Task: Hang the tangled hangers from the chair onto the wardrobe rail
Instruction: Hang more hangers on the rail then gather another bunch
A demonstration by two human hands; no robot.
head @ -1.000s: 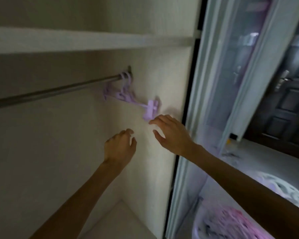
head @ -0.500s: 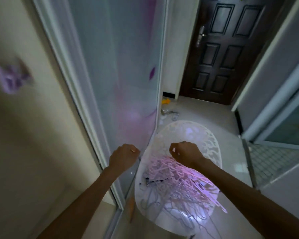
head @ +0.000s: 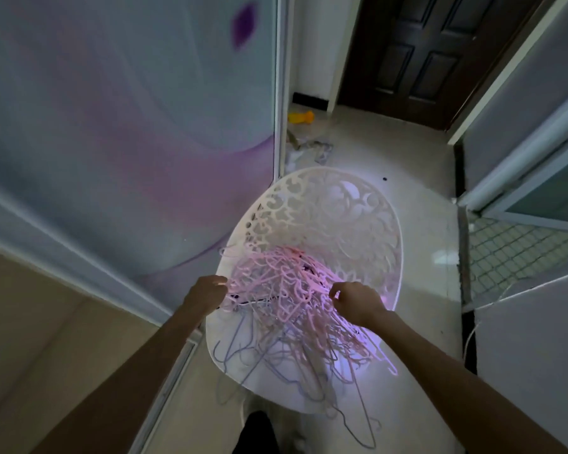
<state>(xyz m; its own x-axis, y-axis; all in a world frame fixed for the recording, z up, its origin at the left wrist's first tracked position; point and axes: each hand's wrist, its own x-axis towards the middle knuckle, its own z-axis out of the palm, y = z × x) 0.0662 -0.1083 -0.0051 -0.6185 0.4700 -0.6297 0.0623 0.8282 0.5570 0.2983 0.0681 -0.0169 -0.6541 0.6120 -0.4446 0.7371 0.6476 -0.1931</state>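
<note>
A tangled heap of pink and lilac hangers lies on the seat of a white openwork chair, some hanging over its front edge. My left hand is at the heap's left edge with its fingers curled; they are hidden, so I cannot tell whether they hold a hanger. On the heap's right side, my right hand has curled fingers, and its thumb and forefinger pinch a pink hanger. The wardrobe rail is out of view.
The wardrobe's sliding door stands close on the left, its bottom track beside the chair. A dark door is ahead. A yellow object and scraps lie on the floor behind the chair. A mesh panel is at right.
My view swung from the wardrobe rail with its lilac hangers down to the chair. Both hands dropped from near the rail to the heap of hangers.
</note>
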